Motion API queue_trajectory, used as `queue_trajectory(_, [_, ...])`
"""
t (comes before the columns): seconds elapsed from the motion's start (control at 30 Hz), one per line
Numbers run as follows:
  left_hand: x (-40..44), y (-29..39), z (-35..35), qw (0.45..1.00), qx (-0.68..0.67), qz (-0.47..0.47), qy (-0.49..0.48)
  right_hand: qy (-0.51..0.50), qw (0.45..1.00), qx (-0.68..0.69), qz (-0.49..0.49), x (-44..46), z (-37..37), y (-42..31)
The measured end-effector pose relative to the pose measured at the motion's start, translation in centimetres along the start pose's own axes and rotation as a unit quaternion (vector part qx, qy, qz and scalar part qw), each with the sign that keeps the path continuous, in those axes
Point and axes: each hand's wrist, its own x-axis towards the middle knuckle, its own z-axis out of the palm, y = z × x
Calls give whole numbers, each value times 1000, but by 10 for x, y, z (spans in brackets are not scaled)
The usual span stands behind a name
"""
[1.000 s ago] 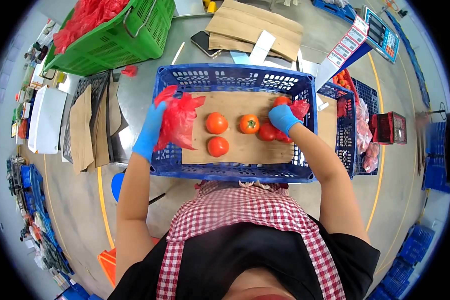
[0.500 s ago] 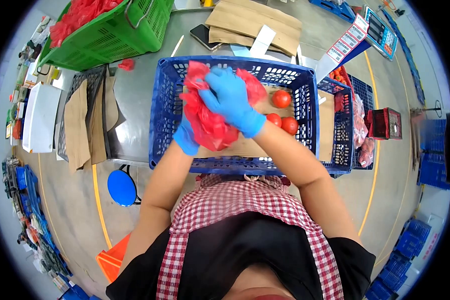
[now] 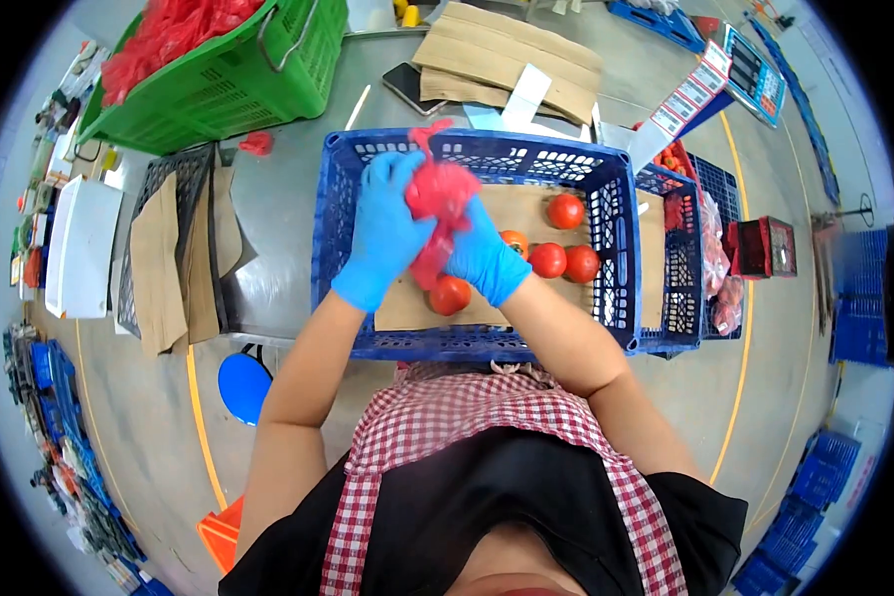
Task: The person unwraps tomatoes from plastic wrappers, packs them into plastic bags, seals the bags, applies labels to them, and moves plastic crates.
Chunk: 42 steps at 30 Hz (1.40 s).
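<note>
A crumpled red plastic bag is bunched between my two blue-gloved hands, above a blue plastic crate. On the bag's left side, my left hand is closed against it. Lower on the right, my right hand grips the bag, its fingers partly hidden behind the plastic. Whether anything is inside the bag I cannot tell. Several tomatoes lie on the cardboard lining of the crate: one tomato just below my hands, another tomato at the right, others in a row between.
A green crate full of red bags stands at the upper left. Cardboard sheets and a phone lie behind the blue crate. A second blue crate adjoins on the right, and a scale stands at the upper right.
The bag was spread wide under my right hand and is now bunched narrower. My right hand has moved down and right, my left hand up into view. More tomatoes are visible.
</note>
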Motion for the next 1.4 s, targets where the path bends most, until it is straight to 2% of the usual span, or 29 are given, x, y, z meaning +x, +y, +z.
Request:
queue_trajectory(0.1, [-23, 4, 16, 971, 235, 39, -21, 149, 979, -128, -61, -8, -6, 16])
queue_trajectory(0.13, [-32, 0, 20, 977, 208, 13, -43, 202, 958, -191, -72, -9, -9, 25])
queue_trajectory(0.17, [-39, -6, 26, 981, 182, -13, -61, 227, 958, -161, -71, -9, -11, 29])
queue_trajectory(0.2, [-40, -11, 31, 984, 154, -36, -77, 231, 951, -184, -94, -7, -12, 29])
queue_trajectory(0.23, [-41, -19, 31, 994, 9, -50, -99, 237, 942, -206, -117, -6, -12, 30])
queue_trajectory(0.27, [-46, -27, 27, 956, -218, -118, -156, 245, 933, -224, -138, -7, -13, 31])
queue_trajectory(0.3, [-45, -21, 14, 861, -430, -177, -204, 250, 919, -265, -152, -7, -12, 28])
queue_trajectory(0.33, [-45, -16, 5, 715, -616, -225, -241, 253, 903, -306, -167, -6, -11, 19])
queue_trajectory(0.37, [-49, -10, 5, 700, -648, -235, -187, 254, 885, -347, -180, -6, -9, 12])
queue_trajectory(0.4, [-49, -5, 6, 596, -718, -312, -178, 253, 785, -529, -199, -4, -6, 11])
queue_trajectory(0.47, [-48, 3, 5, 355, -814, -438, -141, 206, 492, -817, -218, -3, -1, 24])
queue_trajectory(0.5, [-51, 1, 8, 388, -805, -428, -132, 165, 403, -872, -223, -3, 4, 27])
queue_trajectory(0.57, [-53, -10, 16, 425, -785, -440, -97, 181, 378, -888, -188, 4, -2, 32])
queue_trajectory(0.6, [-51, -11, 14, 473, -754, -453, -52, 190, 363, -896, -172, 7, -3, 32])
queue_trajectory(0.7, [-31, -23, -11, 579, -720, -373, -83, 122, 428, -865, -231, 4, 34, 27])
queue_trajectory(0.83, [41, -58, -77, 656, -708, -261, -23, 114, 641, -738, -177, -15, 70, -3])
queue_trajectory(0.87, [73, -28, -120, 724, -667, -166, 58, 124, 651, -732, -160, -21, 62, -18])
queue_trajectory(0.93, [163, -80, -186, 804, -568, -123, 122, 165, 676, -707, -124, -36, 24, -45])
queue_trajectory(1.0, [223, -119, -254, 873, -476, -88, 63, 258, 541, -793, -114, -63, -7, -68])
queue_trajectory(1.07, [251, -161, -292, 880, -456, -48, -121, 345, 317, -863, -190, -93, -44, -89])
queue_trajectory(1.1, [234, -128, -273, 892, -413, -155, 99, 392, 237, -867, -197, -104, -54, -98])
queue_trajectory(1.13, [211, -93, -250, 849, -337, -252, 321, 427, 155, -867, -204, -112, -57, -108])
queue_trajectory(1.17, [190, -84, -219, 875, -330, -215, 280, 461, 45, -870, -168, -120, -59, -114])
queue_trajectory(1.2, [166, -85, -184, 899, -318, -179, 241, 464, 6, -870, -166, -126, -70, -123])
queue_trajectory(1.23, [147, -75, -151, 886, -373, -232, 146, 445, 76, -883, -129, -129, -82, -137])
queue_trajectory(1.27, [122, -78, -117, 865, -452, -214, 32, 420, 147, -891, -91, -130, -94, -147])
queue_trajectory(1.3, [96, -83, -85, 869, -436, -233, -19, 403, 167, -894, -106, -129, -103, -149])
queue_trajectory(1.37, [51, -36, -51, 824, -465, -323, -35, 400, 155, -898, -95, -123, -117, -152])
queue_trajectory(1.4, [34, -34, -42, 832, -456, -314, -28, 397, 148, -901, -92, -118, -121, -156])
